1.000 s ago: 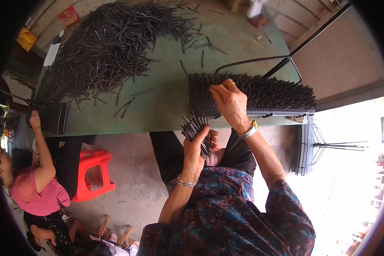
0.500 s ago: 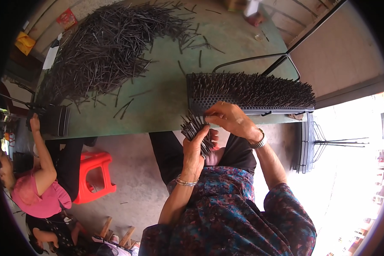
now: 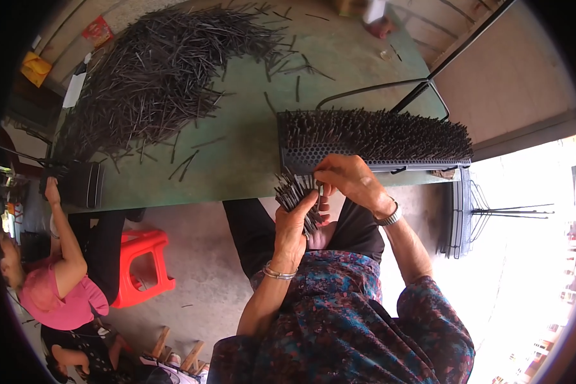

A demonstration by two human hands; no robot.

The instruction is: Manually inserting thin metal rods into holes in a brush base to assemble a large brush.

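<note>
My left hand [image 3: 291, 232] is wrapped round a bundle of thin dark sticks [image 3: 290, 193], held upright and fanning out at the top, just off the table's near edge. At the bundle's upper right, my right hand [image 3: 351, 180] pinches with thumb and forefinger at a thin dark stick, which the fingers mostly hide. Just beyond my hands lies a long black perforated rack [image 3: 301, 157]. Many similar sticks stand upright in its holes, packed along most of its length; bare holes show at its near left part.
A big heap of loose dark sticks [image 3: 153, 77] covers the far left of the green table [image 3: 243, 147]. At left, a person in pink [image 3: 64, 288] works at another black rack [image 3: 86, 184]. A red stool [image 3: 141, 269] stands between us. Stacked racks [image 3: 456, 221] are at right.
My right hand has drawn slightly down and right, its fingertips closing at the bundle's upper right side. My left hand still grips the bundle, almost unmoved.
</note>
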